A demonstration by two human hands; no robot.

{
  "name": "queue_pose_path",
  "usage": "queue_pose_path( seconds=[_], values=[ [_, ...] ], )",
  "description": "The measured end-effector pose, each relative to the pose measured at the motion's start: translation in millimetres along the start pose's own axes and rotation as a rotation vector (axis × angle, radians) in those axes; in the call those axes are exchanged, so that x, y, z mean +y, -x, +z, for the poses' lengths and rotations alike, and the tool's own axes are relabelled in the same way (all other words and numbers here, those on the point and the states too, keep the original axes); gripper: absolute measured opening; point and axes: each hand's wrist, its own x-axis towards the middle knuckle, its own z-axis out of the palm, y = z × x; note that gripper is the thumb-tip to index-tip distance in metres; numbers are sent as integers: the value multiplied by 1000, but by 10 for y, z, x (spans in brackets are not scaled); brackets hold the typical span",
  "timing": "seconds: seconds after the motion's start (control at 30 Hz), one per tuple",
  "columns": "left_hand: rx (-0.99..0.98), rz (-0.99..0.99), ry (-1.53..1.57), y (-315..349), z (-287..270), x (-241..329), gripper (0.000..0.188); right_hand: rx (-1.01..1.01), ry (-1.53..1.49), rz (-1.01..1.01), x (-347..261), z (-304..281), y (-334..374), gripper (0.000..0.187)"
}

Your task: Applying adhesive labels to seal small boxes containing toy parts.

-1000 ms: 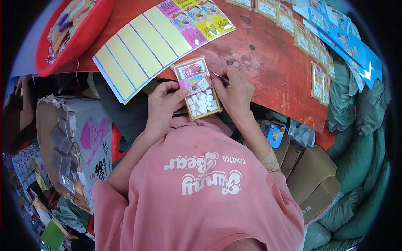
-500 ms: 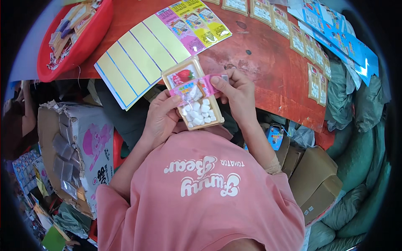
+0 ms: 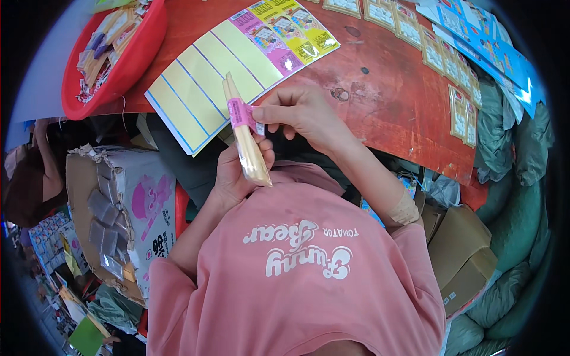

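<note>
My left hand [image 3: 230,177] grips a shallow tan tray [image 3: 252,157] from its far side, just above my lap at the table's near edge. The tray stands turned on its edge, so its narrow side faces me and the white pieces inside are hidden. Around its upper part runs a pink printed sticker label [image 3: 238,113]. Thumb and fingers of my right hand [image 3: 303,118] pinch the label's loose end beside the tray. Just beyond lies a sheet of stickers [image 3: 205,80], with pink and yellow labels at its right and bare yellowish backing at its left.
On the red table [image 3: 380,113], filled trays [image 3: 407,29] line the far right, beside blue printed sheets [image 3: 504,56]. A red basin [image 3: 139,65] holds wooden-looking pieces at the left. Cartons [image 3: 157,196] flank me; green sacks [image 3: 504,237] lie right. Another person's arm [image 3: 50,160] shows far left.
The tray has turned from its open face, with white pieces showing, onto its edge. My right hand has come round with the label's end, and my left hand has shifted behind the tray.
</note>
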Motion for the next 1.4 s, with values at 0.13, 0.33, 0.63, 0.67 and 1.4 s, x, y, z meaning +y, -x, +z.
queue_pose_path(
  seconds=[0.13, 0.33, 0.63, 0.67, 1.4],
  values=[
    [72, 8, 51, -23, -3, -1, 24, -41, 18, -14, -35, 52, -72, 19],
    [34, -102, 273, 17, 44, 14, 30, -93, 71, 10, -1, 57, -206, 20],
    [4, -97, 253, 56, 11, 24, 34, -128, 88, 14, -62, 98, -231, 18],
    [4, -96, 252, 55, 12, 25, 34, -126, 119, 17, -82, 102, -218, 18],
    [-363, 109, -196, 74, 548, 531, 38, 30, 182, -233, -190, -2, -237, 17]
  ],
)
